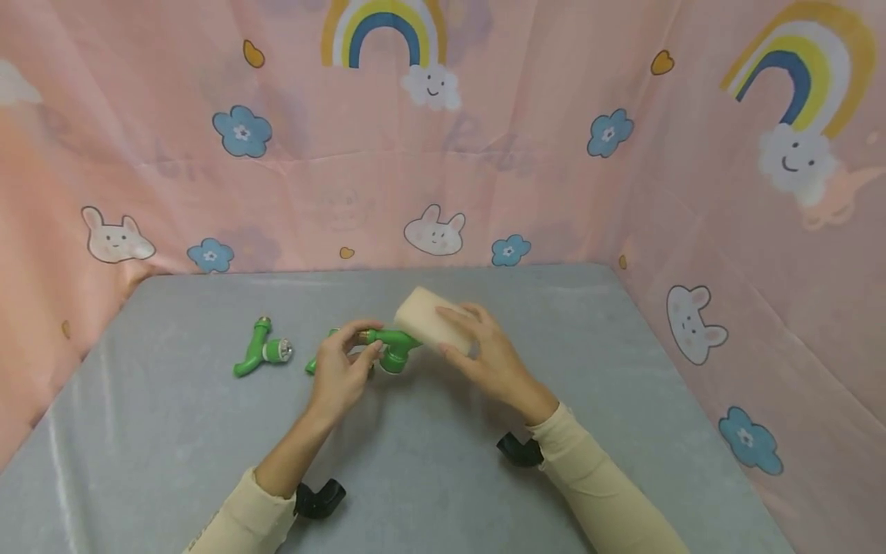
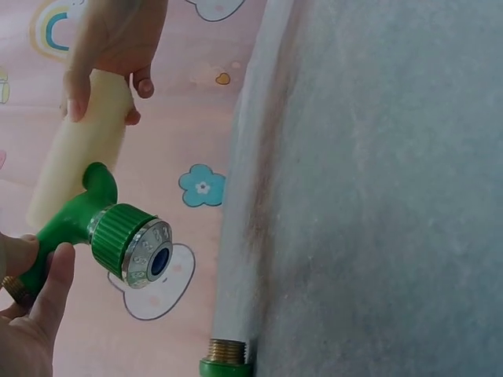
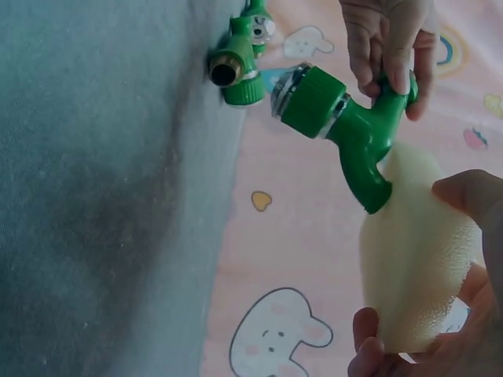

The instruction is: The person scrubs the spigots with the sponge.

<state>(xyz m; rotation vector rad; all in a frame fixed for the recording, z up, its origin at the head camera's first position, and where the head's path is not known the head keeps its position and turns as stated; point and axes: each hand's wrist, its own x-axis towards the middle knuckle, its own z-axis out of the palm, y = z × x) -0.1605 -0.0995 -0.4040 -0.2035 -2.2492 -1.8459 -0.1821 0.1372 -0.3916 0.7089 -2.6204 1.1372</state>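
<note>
My left hand (image 1: 342, 372) pinches a green faucet (image 1: 394, 348) by its brass-threaded inlet end, up off the table. The faucet's ribbed green knob (image 2: 124, 236) with a silver cap faces down toward the table. In my right hand (image 1: 493, 358) is a cream sponge block (image 1: 431, 319), gripped between thumb and fingers. In the right wrist view the sponge (image 3: 416, 259) lies against the faucet's spout (image 3: 366, 177). A second green faucet (image 1: 311, 367) lies on the table, partly hidden behind the left hand. Another green faucet (image 1: 258, 350) rests farther left.
The grey-covered table (image 1: 429, 477) has a pink printed curtain (image 1: 304, 185) behind it and along its sides. Black curved pieces (image 1: 322, 498) show beside the left wrist and by the right sleeve (image 1: 588, 469).
</note>
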